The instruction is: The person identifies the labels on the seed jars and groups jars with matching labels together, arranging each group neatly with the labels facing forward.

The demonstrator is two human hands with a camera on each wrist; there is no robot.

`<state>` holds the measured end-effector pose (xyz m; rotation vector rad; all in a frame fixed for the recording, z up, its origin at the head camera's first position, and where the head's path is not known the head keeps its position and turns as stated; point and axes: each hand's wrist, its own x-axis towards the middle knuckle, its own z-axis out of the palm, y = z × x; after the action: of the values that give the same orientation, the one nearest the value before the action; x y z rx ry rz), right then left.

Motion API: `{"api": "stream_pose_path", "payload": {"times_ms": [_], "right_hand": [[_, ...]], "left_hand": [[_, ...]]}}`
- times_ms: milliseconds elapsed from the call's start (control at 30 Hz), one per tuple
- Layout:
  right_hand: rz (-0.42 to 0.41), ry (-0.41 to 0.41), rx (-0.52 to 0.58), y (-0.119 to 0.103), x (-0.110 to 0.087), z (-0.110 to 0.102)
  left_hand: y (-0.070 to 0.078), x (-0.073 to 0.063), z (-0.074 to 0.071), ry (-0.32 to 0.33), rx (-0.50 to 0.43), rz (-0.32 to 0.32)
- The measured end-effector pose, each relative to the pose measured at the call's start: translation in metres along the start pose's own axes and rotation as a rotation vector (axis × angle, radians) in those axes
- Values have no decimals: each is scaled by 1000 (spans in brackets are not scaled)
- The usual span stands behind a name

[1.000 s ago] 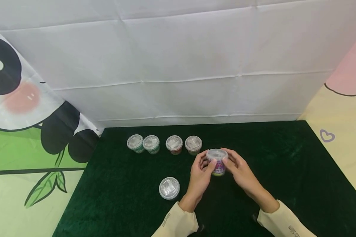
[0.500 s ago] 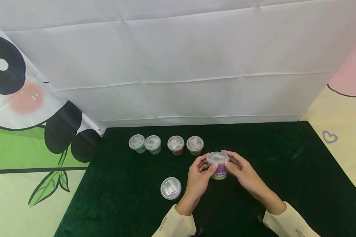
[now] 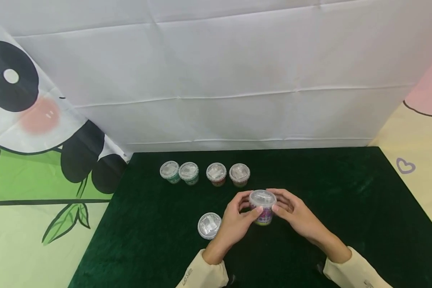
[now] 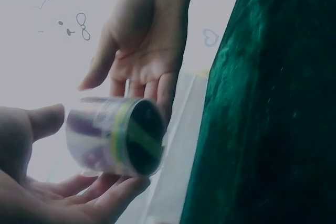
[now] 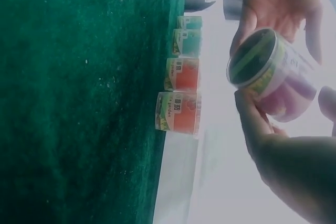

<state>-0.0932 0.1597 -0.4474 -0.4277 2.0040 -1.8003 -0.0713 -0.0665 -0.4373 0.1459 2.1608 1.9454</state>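
Observation:
A clear-lidded plastic tub with a purple label and a yellow-green band at its base is held between both hands, right of the middle in the head view. My left hand grips its left side, thumb on the front, fingers round the back. From the other side my right hand holds it the same way. Both wrist views show the dark underside of the tub, raised over the cloth. In the right wrist view the tub is tilted.
Two teal tubs and two red ones stand in a row at the back of the dark green cloth. Another lidded tub stands beside my left wrist. A white sheet hangs behind the table.
Both hands have drawn the purple tub a little toward me, keeping their grip. My left forearm now partly overlaps the near tub in the head view. The head view has shifted slightly.

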Motion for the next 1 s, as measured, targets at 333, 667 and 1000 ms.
{"api": "stream_pose_path", "payload": {"times_ms": [333, 667, 1000], "right_hand": [[-56, -89, 23, -5, 3, 9], [-18, -148, 0, -7, 17, 24], [22, -201, 19, -2, 33, 39]], "left_hand": [[19, -1, -33, -128, 193, -15], [27, 12, -73, -337, 288, -101], [22, 23, -98, -469, 378, -124]]}}
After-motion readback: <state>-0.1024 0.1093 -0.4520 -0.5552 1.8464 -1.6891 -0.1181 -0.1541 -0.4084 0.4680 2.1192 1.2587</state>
